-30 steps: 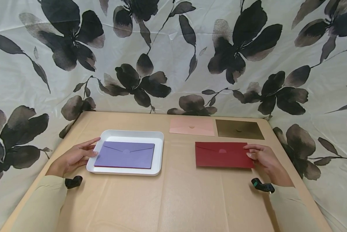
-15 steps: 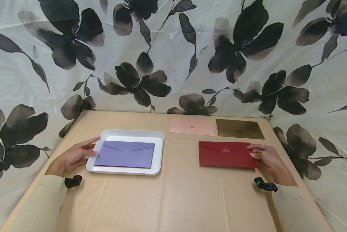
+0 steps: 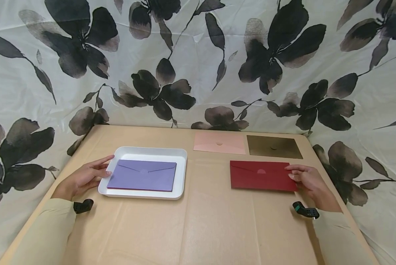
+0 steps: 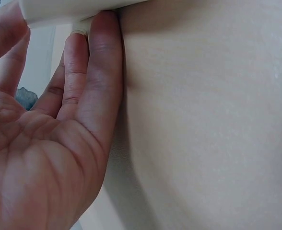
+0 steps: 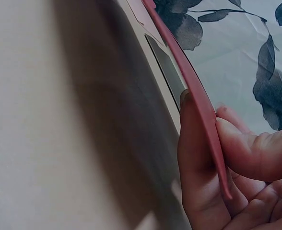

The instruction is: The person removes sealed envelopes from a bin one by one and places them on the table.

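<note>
My left hand [image 3: 83,178] holds the left edge of a white tray [image 3: 181,158], its fingers at the rim. In the left wrist view, the tray corner [image 4: 50,12] lies between the fingers. A purple envelope [image 3: 141,180] lies flat in the tray, flap side up, with a thin red line along its lower edge. To the right, my right hand [image 3: 312,184] pinches the right end of a red envelope [image 3: 261,180] between thumb and fingers. The right wrist view shows this red envelope [image 5: 198,96] edge-on, slightly bent and raised above the table.
Behind the red envelope, a pink envelope [image 3: 218,143] and a dark gold envelope [image 3: 274,147] lie side by side near the table's far edge. The pale wooden table [image 3: 184,232] ends at a white floral cloth [image 3: 198,55]. Each wrist wears a black band.
My right hand has moved a little to the right with the red envelope in its grip. The left hand and the tray have stayed in place.
</note>
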A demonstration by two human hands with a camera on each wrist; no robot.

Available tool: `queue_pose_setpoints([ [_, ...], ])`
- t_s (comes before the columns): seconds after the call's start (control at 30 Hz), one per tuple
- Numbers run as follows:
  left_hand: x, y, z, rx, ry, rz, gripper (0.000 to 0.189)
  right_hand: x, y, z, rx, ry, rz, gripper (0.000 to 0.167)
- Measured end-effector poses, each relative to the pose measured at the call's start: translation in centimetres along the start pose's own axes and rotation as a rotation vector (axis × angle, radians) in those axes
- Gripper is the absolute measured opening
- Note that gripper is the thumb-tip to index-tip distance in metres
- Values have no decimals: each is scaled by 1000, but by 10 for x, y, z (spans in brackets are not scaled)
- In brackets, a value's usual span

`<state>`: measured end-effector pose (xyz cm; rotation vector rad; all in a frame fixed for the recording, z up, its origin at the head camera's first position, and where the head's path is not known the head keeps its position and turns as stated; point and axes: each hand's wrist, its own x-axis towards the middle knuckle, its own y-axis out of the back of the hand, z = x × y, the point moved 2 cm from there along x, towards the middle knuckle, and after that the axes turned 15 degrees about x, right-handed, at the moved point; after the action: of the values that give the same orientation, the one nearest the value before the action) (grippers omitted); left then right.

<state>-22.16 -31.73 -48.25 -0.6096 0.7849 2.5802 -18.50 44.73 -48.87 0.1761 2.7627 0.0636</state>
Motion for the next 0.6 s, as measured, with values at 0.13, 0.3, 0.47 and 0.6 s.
queue_pose_setpoints([
  [0.13, 0, -1, 1, -4, -3, -1, 87, 2, 5, 0, -1, 11, -3, 27],
  [0.3, -1, -2, 2, -12, -3, 3, 87, 2, 10, 0, 16, 8, -3, 30],
  [0.47, -1, -3, 2, -20, -2, 3, 87, 3, 15, 0, -5, 3, 8, 30],
  [0.6, -1, -3, 2, -19, -4, 3, 87, 3, 20, -1, -34, -5, 16, 25],
])
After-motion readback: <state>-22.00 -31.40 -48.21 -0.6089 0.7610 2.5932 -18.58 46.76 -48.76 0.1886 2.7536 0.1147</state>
